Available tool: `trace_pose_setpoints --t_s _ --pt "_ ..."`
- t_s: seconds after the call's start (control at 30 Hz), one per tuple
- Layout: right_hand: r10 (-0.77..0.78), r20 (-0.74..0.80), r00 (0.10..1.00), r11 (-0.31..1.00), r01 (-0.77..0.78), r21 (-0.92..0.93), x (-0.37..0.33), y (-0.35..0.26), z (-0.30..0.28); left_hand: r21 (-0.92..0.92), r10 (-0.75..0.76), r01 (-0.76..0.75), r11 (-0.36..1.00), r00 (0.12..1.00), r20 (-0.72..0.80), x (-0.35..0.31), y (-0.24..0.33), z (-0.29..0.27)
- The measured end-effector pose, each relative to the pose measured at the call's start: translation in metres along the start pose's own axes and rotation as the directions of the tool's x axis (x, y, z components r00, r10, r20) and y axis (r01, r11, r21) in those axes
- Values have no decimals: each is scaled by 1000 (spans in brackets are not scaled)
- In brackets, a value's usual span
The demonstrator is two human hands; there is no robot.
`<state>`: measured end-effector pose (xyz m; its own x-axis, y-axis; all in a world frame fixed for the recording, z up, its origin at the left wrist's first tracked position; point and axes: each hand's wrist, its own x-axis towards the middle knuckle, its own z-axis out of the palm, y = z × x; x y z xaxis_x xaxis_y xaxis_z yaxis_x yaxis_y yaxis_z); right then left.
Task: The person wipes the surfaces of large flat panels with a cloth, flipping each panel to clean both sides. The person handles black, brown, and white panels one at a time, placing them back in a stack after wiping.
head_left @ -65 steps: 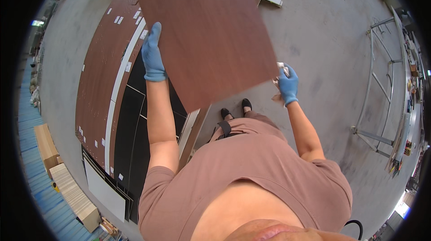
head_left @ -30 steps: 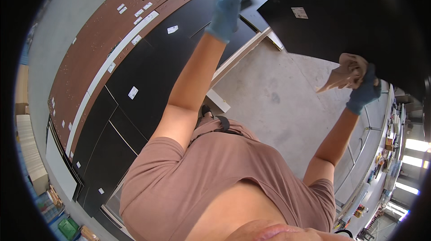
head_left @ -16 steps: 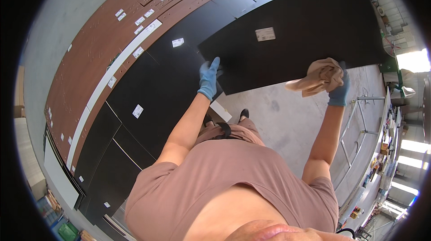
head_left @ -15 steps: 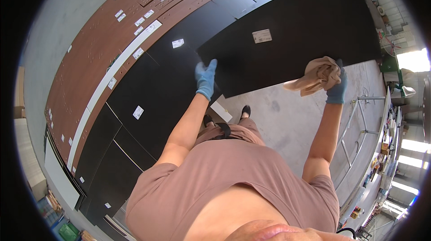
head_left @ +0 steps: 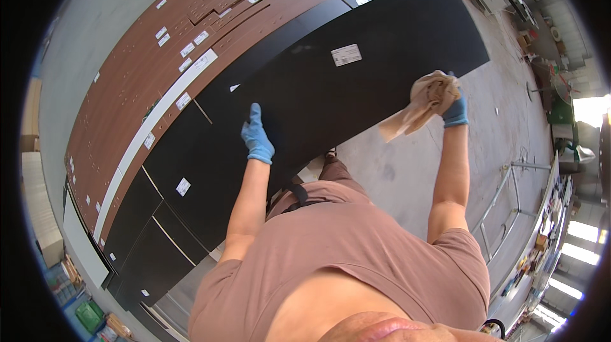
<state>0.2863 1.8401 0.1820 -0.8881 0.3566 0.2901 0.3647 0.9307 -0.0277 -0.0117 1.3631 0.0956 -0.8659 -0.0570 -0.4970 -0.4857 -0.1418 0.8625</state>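
A long black panel (head_left: 388, 33) with a white label (head_left: 346, 55) stretches from the middle to the upper right, overlapping other black panels. My left hand (head_left: 258, 138), in a blue glove, rests over the black surface near the panel's left part, its fingers stretched out and holding nothing. In my right hand (head_left: 456, 109), also gloved in blue, a crumpled beige cloth (head_left: 433, 97) is bunched near the panel's right front edge. The cloth hides most of that hand's fingers, so I cannot tell whether they also grip the edge.
Brown panels (head_left: 137, 71) with several labels lie beyond the black ones, with a white strip (head_left: 162, 106) along them. Grey concrete floor (head_left: 382, 163) shows to the right of my legs. A metal frame (head_left: 509, 195) and a cluttered workbench (head_left: 541, 234) stand at the right.
The black panel has moved left over the other panels, its right end swinging leftward. My left hand has shifted left and nearer; my right hand with the cloth has moved slightly left.
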Motion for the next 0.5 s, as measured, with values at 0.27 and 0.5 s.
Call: trace_pose_setpoints --t_s 0.27,0.5 --pt "121 505 855 219 -519 826 131 65 147 143 141 -110 984 963 -229 58 12 96" --pt "-95 580 809 -83 -587 806 239 161 241 220 4 64 973 955 -297 151 12 212"
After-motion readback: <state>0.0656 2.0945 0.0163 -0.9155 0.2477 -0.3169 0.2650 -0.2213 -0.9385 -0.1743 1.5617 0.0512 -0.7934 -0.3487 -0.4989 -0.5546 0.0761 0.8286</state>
